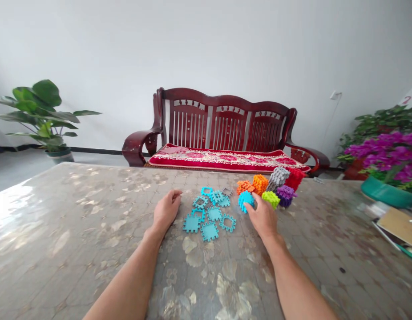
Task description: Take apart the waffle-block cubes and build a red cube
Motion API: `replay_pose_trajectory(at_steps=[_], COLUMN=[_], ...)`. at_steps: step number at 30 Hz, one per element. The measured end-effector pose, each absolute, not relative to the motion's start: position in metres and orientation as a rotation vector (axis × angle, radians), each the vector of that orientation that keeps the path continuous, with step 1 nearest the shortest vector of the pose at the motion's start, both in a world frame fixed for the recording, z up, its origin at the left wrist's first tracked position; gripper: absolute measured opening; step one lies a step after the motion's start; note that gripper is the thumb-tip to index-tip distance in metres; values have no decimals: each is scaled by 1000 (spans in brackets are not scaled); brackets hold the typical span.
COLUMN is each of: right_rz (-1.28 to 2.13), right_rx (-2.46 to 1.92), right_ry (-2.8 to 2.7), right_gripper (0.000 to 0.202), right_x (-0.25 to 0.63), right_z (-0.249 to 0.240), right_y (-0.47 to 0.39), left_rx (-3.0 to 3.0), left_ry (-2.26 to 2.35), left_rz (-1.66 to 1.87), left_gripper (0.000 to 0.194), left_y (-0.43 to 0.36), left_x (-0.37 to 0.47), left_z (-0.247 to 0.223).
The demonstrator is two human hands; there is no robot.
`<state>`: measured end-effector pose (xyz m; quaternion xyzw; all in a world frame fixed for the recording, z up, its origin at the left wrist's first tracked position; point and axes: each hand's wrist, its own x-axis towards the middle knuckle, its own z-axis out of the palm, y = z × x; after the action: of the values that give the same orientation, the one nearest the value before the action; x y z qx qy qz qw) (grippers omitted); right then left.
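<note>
Several teal and blue notched square pieces (213,214) lie loosely scattered on the table, some solid and some with open centres. To their left my left hand (166,209) rests on the tabletop, its fingers curled together; whether anything small is inside is hidden. My right hand (263,216) has thumb and fingers round a bright blue stack (245,202). Just behind and beside it stand orange stacks (260,183), a lime green stack (270,199), a purple stack (286,195), a grey stack (278,178) and a red stack (295,178).
The table (102,231) has a patterned cover. Magenta flowers (389,155) in a teal pot stand at the right, near a tray of items (397,229). A small dark spot (342,270) lies front right. Beyond is a wooden bench (226,120).
</note>
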<state>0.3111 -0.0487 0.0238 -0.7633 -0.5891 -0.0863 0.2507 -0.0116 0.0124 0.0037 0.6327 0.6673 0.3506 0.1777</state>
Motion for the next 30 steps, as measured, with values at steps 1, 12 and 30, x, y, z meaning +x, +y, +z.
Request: replay_pose_trajectory(at_steps=[1, 12, 30], right_rz=[-231, -139, -278], right_rx=[-2080, -2085, -1684], right_ry=[-1604, -1585, -1740], right_gripper=[49, 60, 34], right_x=[311, 308, 290], right_z=[22, 22, 26], right_y=[-48, -48, -48], left_rx=[1797, 1857, 1870], left_ry=[1897, 1912, 1928], left_rz=[978, 872, 907], left_gripper=[29, 31, 29], left_y=[12, 8, 11], left_x=[-12, -9, -10], left_z=[5, 14, 8])
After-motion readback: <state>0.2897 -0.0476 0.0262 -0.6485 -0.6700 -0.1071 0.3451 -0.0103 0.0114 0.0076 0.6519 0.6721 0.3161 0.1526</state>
